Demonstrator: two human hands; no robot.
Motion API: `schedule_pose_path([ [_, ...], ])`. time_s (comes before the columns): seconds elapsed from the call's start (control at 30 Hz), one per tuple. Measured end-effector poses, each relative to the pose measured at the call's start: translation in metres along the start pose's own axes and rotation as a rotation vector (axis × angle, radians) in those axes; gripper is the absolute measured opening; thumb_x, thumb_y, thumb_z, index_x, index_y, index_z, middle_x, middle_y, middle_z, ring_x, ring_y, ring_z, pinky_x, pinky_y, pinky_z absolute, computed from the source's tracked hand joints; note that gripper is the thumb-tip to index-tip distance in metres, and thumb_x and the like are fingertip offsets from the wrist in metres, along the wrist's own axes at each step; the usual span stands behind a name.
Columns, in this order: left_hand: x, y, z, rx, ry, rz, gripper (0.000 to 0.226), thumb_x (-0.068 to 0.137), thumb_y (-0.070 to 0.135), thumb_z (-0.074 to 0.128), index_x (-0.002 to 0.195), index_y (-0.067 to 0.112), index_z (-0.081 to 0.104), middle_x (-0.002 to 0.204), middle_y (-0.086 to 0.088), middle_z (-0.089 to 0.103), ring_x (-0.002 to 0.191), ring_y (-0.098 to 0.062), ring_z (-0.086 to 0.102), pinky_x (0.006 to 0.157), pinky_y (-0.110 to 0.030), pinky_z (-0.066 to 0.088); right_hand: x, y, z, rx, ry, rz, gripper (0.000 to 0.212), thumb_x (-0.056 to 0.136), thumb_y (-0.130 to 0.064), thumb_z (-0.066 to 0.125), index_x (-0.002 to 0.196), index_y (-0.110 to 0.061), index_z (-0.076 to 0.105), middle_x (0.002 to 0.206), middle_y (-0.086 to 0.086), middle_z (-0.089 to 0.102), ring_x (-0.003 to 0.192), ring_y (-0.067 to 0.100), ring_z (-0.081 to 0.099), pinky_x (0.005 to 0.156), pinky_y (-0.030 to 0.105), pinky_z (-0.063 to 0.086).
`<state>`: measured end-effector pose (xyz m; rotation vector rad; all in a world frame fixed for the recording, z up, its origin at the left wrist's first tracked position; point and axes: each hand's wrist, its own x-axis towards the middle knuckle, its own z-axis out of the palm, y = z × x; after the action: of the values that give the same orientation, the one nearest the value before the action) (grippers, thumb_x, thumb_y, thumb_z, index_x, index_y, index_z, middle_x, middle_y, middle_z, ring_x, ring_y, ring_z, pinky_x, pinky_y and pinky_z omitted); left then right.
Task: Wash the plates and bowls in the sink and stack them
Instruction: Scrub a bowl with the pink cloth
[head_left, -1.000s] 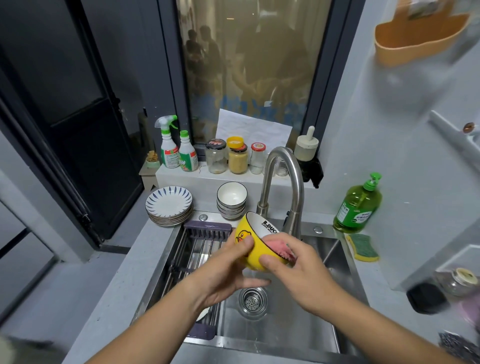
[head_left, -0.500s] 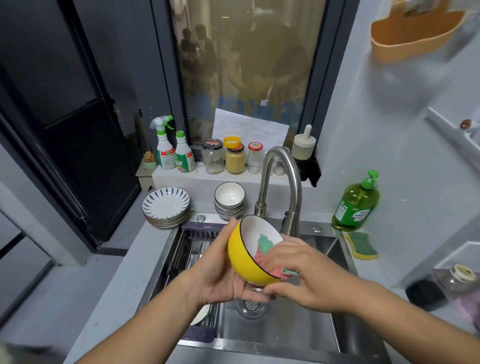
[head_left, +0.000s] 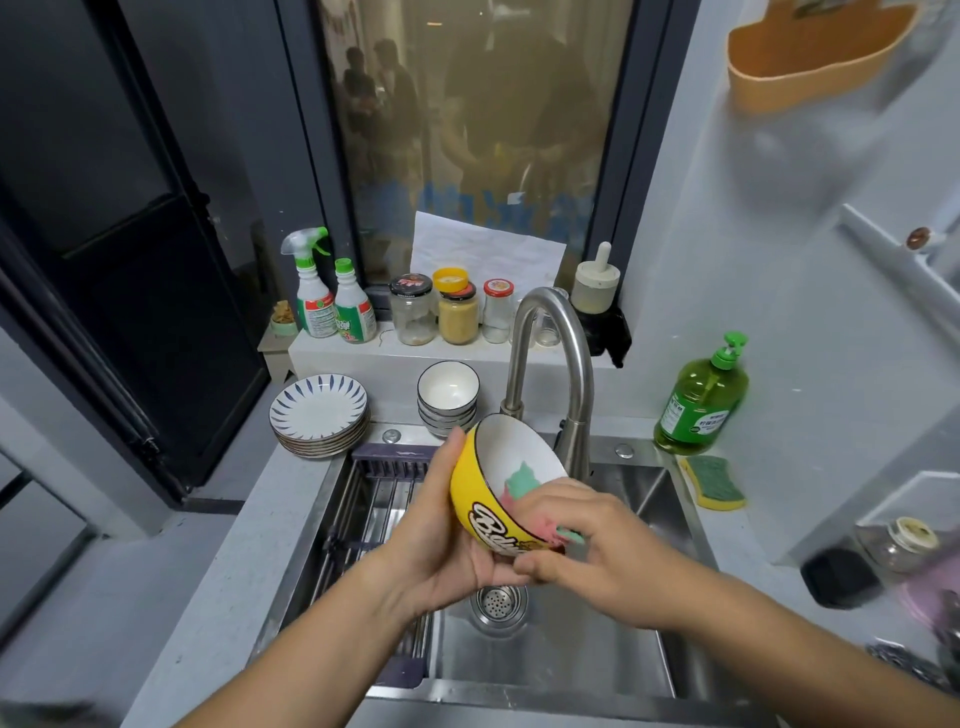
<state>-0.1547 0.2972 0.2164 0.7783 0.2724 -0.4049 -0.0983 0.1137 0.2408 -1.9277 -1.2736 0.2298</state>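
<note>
Above the sink drain: the yellow bowl is held in the air just in front of the faucet. It is tilted so that its white inside faces up and to the right. The tilt likely opens the inside to the wiping hand and lets drips fall into the sink.
Left hand: cups the bowl's outer wall from the left and below, thumb up near the rim. The forearm reaches in from the lower left.
Right hand: pinches a pink-and-green cloth over the bowl's near rim, part of the cloth lying inside and the fingers bent down onto it.
Step in hand: scrubbing, by my judgement. No running water shows.
Back left corner of the sink: a stack of plates and a stack of bowls stand on the counter, near each other but apart. This bowl probably goes there.
</note>
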Motion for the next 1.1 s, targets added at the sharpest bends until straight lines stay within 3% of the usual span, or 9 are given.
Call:
schedule_pose_path([
  [0.1, 0.003, 0.006, -0.009, 0.019, -0.12, -0.118, 0.112, 0.071, 0.093, 0.05, 0.139, 0.006, 0.061, 0.131, -0.029, 0.062, 0.114, -0.041, 0.061, 0.097, -0.064, 0.051, -0.001, 0.008, -0.008, -0.078, -0.085, 0.003, 0.008, 0.094, -0.037, 0.066, 0.093, -0.031, 0.062, 0.096, -0.016, 0.062, 0.098, 0.007, 0.057, 0.089, 0.026, 0.045],
  [0.23, 0.005, -0.014, -0.002, 0.053, -0.121, 0.068, 0.103, 0.056, 0.059, 0.094, 0.137, 0.006, 0.06, 0.125, -0.025, 0.067, 0.113, -0.039, 0.067, 0.089, -0.058, 0.059, -0.004, 0.012, 0.0, 0.022, -0.021, 0.092, 0.029, 0.094, -0.04, 0.059, 0.089, -0.011, 0.063, 0.086, -0.002, 0.057, 0.086, 0.013, 0.054, 0.078, 0.036, 0.047],
  [0.33, 0.009, -0.031, 0.0, 0.074, 0.018, 0.276, 0.111, 0.048, 0.038, 0.103, 0.142, 0.015, 0.048, 0.117, -0.019, 0.07, 0.103, -0.036, 0.071, 0.085, -0.053, 0.061, -0.005, 0.011, 0.009, 0.127, 0.059, 0.156, 0.038, 0.089, -0.045, 0.062, 0.084, -0.008, 0.059, 0.082, 0.005, 0.055, 0.08, 0.019, 0.052, 0.075, 0.043, 0.046],
  [0.5, 0.005, -0.017, 0.004, 0.0, 0.018, 0.187, 0.112, 0.052, 0.053, 0.098, 0.144, 0.008, 0.052, 0.125, -0.024, 0.067, 0.099, -0.038, 0.07, 0.083, -0.053, 0.059, -0.004, 0.006, 0.01, 0.021, 0.051, 0.061, 0.034, 0.091, -0.044, 0.064, 0.082, -0.013, 0.055, 0.081, -0.007, 0.052, 0.079, 0.01, 0.05, 0.075, 0.034, 0.044],
  [0.7, 0.004, 0.002, 0.001, 0.082, -0.13, -0.131, 0.114, 0.056, 0.084, 0.077, 0.14, 0.008, 0.061, 0.147, -0.028, 0.052, 0.13, -0.044, 0.052, 0.102, -0.06, 0.048, -0.008, 0.023, -0.006, -0.164, -0.054, -0.089, 0.025, 0.093, -0.045, 0.065, 0.082, -0.024, 0.055, 0.095, -0.015, 0.057, 0.093, 0.003, 0.052, 0.088, 0.018, 0.04],
  [0.8, 0.005, -0.01, 0.004, 0.001, -0.148, -0.035, 0.112, 0.058, 0.064, 0.091, 0.143, 0.001, 0.054, 0.145, -0.031, 0.053, 0.134, -0.045, 0.051, 0.109, -0.064, 0.043, -0.009, 0.025, 0.006, 0.06, 0.033, 0.06, 0.047, 0.095, -0.055, 0.056, 0.086, -0.01, 0.063, 0.087, -0.001, 0.057, 0.086, 0.017, 0.055, 0.08, 0.035, 0.048],
  [0.9, 0.009, -0.021, 0.001, 0.017, -0.07, 0.047, 0.11, 0.056, 0.036, 0.101, 0.141, -0.007, 0.045, 0.127, -0.032, 0.063, 0.112, -0.043, 0.067, 0.09, -0.052, 0.059, -0.012, 0.023, 0.021, 0.24, 0.083, 0.134, 0.056, 0.094, -0.061, 0.054, 0.1, -0.007, 0.067, 0.097, 0.011, 0.059, 0.094, 0.026, 0.061, 0.085, 0.05, 0.05],
  [1.03, 0.007, -0.018, -0.004, 0.022, -0.068, -0.022, 0.117, 0.058, 0.05, 0.097, 0.149, -0.003, 0.045, 0.133, -0.03, 0.058, 0.106, -0.042, 0.068, 0.081, -0.052, 0.06, -0.019, 0.023, 0.015, -0.029, -0.025, 0.039, 0.04, 0.095, -0.056, 0.057, 0.085, -0.017, 0.058, 0.093, -0.008, 0.057, 0.09, 0.013, 0.054, 0.085, 0.033, 0.045],
  [1.1, 0.007, -0.015, -0.011, -0.03, -0.119, -0.111, 0.117, 0.06, 0.065, 0.089, 0.149, 0.001, 0.047, 0.142, -0.026, 0.053, 0.113, -0.043, 0.065, 0.092, -0.061, 0.054, -0.021, 0.027, 0.006, -0.206, -0.055, -0.061, 0.028, 0.094, -0.052, 0.063, 0.09, -0.024, 0.062, 0.103, -0.016, 0.059, 0.102, 0.007, 0.054, 0.097, 0.033, 0.041],
])
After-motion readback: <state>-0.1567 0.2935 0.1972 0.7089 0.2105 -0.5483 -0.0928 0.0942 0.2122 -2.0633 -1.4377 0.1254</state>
